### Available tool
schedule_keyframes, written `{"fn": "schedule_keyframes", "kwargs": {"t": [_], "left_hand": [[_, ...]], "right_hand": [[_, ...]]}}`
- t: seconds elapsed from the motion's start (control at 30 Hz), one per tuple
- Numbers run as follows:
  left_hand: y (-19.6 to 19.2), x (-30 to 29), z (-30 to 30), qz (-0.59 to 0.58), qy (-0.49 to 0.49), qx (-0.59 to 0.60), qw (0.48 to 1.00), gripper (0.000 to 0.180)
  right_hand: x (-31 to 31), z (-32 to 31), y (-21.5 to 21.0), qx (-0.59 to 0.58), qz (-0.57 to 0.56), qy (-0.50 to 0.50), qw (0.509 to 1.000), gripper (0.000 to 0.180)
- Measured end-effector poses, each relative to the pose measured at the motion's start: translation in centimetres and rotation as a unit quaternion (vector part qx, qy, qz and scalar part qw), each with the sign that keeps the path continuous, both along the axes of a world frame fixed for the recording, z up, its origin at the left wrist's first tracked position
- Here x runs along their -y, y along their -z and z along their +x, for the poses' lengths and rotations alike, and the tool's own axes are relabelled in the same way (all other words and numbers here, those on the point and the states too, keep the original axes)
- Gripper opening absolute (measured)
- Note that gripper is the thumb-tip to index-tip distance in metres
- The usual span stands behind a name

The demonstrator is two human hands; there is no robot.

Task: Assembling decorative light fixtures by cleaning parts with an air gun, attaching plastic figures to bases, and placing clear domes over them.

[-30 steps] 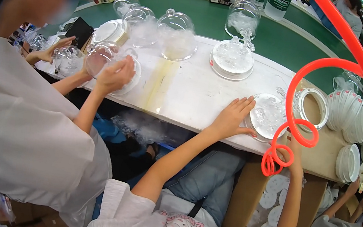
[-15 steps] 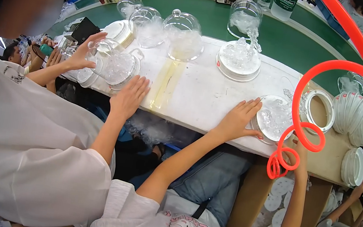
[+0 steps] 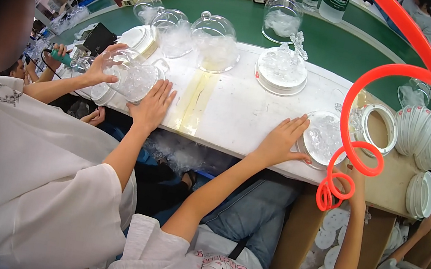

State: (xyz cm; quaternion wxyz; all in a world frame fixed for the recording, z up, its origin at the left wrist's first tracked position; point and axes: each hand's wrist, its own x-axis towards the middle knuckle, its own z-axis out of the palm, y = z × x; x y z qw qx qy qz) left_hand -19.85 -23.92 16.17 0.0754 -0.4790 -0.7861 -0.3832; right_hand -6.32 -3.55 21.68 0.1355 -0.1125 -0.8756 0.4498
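Note:
A round white base (image 3: 322, 136) with clear, crystal-like pieces on it lies near the table's front edge. My left hand (image 3: 283, 140) is flat beside it, fingers stretched out along its left rim and thumb at its front edge. At its right front is my right hand (image 3: 358, 186), its fingers mostly hidden behind a red coiled hose (image 3: 371, 80). Just right of the base lies a white ring (image 3: 378, 128) with an open centre. Further back, a second white base (image 3: 282, 69) bears clear pieces and a small clear upright ornament.
Clear domes (image 3: 215, 42) with wispy filling stand at the back. A co-worker's hands (image 3: 152, 105) hold a dome over another base on the left. White rings (image 3: 415, 131) are stacked at right. Below the table, an open carton (image 3: 288, 245) holds white discs. Bottles (image 3: 335, 2) stand behind.
My hands stay at the base. The co-worker's dome has shifted slightly. A hand with a green-handled tool has come into view at the far left. The whole view has shifted a little.

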Motion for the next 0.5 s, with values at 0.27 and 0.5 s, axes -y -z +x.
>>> {"fn": "schedule_keyframes", "kwargs": {"t": [0.27, 0.5], "left_hand": [[-0.22, 0.08, 0.14, -0.001, 0.001, 0.007, 1.000, 0.090], [-0.01, 0.02, -0.02, 0.004, 0.002, 0.006, 1.000, 0.091]], "right_hand": [[-0.31, 0.25, 0.69, -0.006, 0.016, 0.001, 1.000, 0.071], [-0.53, 0.34, 1.02, -0.011, 0.032, 0.001, 0.999, 0.069]]}}
